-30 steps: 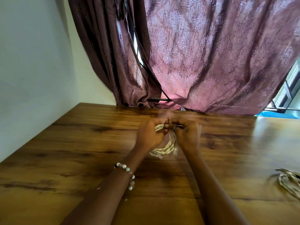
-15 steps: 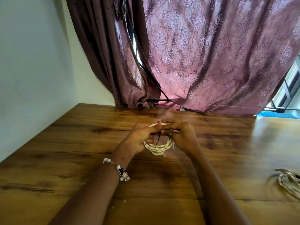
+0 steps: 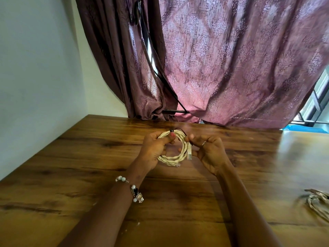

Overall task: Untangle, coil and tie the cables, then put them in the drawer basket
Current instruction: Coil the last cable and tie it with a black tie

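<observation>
A cream twisted cable (image 3: pixel 175 158) is wound into a round coil and held upright above the wooden table (image 3: pixel 89 157). My left hand (image 3: pixel 154 150) grips the coil's left side, thumb pressed on its top. My right hand (image 3: pixel 210 152) holds the right side, fingertips at the thin dark tie (image 3: pixel 178 130) that wraps the top of the coil. A clear plug (image 3: pixel 189 154) hangs down inside the coil's right edge. The drawer basket is not in view.
Another pale cable bundle (image 3: pixel 318 205) lies on the table at the right edge. A maroon patterned curtain (image 3: pixel 213 59) hangs behind the table's far edge, and a white wall (image 3: pixel 35 68) runs along the left. A window shows at the far right.
The coil was bunched and hidden between both hands; it now stands open as a round loop facing me, with my hands spread to its two sides and the dark tie on top.
</observation>
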A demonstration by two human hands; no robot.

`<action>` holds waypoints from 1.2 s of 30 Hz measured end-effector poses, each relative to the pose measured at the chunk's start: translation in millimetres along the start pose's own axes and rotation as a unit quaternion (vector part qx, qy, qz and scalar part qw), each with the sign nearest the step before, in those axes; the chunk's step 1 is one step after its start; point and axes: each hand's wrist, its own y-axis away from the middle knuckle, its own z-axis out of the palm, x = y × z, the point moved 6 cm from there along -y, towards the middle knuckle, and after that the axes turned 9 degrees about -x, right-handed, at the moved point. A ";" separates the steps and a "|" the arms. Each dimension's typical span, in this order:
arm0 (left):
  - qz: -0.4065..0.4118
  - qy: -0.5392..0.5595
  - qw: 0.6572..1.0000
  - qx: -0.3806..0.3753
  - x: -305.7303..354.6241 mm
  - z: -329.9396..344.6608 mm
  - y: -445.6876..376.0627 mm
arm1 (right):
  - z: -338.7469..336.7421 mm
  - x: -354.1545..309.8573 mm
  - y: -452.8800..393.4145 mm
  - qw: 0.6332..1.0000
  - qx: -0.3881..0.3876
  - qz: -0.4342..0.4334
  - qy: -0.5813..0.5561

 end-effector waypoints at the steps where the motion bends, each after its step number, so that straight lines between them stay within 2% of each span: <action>1: 0.004 -0.013 1.000 0.002 0.0 0.0 0.0 | 0.0 0.5 -0.3 0.999 0.008 -0.008 0.033; 9: 0.044 -0.142 0.989 0.027 1.7 -0.8 -0.4 | -7.7 -10.2 -1.0 0.965 0.095 -0.100 0.224; 12: 0.059 -0.166 0.984 0.038 1.8 -1.6 -1.4 | -7.4 -6.5 -1.5 0.969 0.116 -0.074 0.204; 17: 0.104 -0.211 0.972 -0.024 5.3 11.0 1.0 | -1.4 4.5 -1.6 0.985 0.090 0.005 0.146; 23: 0.106 -0.264 0.958 -0.044 1.2 13.4 -2.4 | -6.5 -2.7 0.8 0.989 0.121 -0.039 0.082; 28: 0.116 -0.282 0.952 -0.007 -1.2 8.4 -5.7 | 9.7 -13.0 -3.6 0.961 0.062 -0.089 0.253; 30: 0.111 -0.270 0.956 0.009 -0.7 5.6 -5.1 | 18.7 -11.1 -5.4 0.936 0.034 -0.109 0.332; 32: 0.075 -0.233 0.969 0.031 -4.4 3.7 -3.8 | 18.6 -7.3 -7.2 0.916 0.039 -0.133 0.376; 34: -0.006 -0.113 0.993 0.028 -15.7 4.3 -4.4 | 14.1 -5.1 -7.9 0.907 0.065 -0.140 0.391; 36: -0.072 0.018 0.997 -0.004 -23.3 11.5 -4.9 | 12.1 -5.7 -7.2 0.908 0.083 -0.136 0.388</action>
